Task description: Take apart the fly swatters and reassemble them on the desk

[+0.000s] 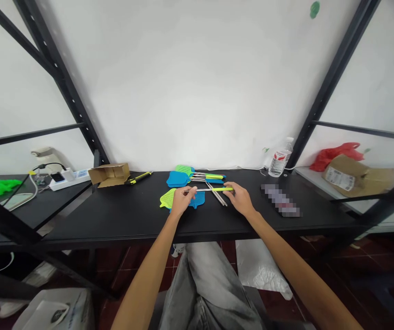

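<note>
Jeans (212, 279) up front; left hand (183, 198) and right hand (239, 198) pinch a rod (204, 189). Looks light, stiff, probably slick, so grab the yellow grip (221, 189).

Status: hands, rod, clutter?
Left hand, right hand: both on yellow-handled rod, one at each end. Loose metal rods close by. Swatter heads beside left hand.
</note>
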Demonstrator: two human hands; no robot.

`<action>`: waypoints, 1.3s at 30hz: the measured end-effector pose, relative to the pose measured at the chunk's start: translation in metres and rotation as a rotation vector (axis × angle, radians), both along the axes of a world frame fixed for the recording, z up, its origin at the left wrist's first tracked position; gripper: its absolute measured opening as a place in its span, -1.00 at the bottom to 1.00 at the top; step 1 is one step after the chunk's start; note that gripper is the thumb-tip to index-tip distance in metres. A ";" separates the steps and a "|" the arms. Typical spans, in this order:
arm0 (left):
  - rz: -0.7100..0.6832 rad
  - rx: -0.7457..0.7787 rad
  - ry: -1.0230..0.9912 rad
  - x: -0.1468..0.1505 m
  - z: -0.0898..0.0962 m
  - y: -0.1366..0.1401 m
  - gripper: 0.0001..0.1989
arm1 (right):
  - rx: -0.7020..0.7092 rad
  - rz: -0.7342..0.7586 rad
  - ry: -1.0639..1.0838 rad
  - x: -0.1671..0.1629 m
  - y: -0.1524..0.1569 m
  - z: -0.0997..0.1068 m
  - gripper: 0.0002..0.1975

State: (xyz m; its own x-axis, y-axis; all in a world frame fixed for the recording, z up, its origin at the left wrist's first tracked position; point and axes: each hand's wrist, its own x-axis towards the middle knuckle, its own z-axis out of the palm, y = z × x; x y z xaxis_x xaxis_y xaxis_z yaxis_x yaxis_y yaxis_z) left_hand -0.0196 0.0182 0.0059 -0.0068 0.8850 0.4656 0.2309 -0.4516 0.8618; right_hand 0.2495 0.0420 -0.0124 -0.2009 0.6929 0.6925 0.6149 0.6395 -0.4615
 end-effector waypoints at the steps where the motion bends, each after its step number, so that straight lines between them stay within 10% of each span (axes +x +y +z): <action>1: 0.005 -0.005 -0.022 -0.001 0.000 0.000 -0.54 | -0.013 -0.016 0.020 0.000 0.001 0.000 -0.66; 39: -0.022 -0.070 -0.091 -0.001 0.005 -0.001 -0.56 | -0.079 0.048 0.075 -0.001 -0.006 0.007 -0.70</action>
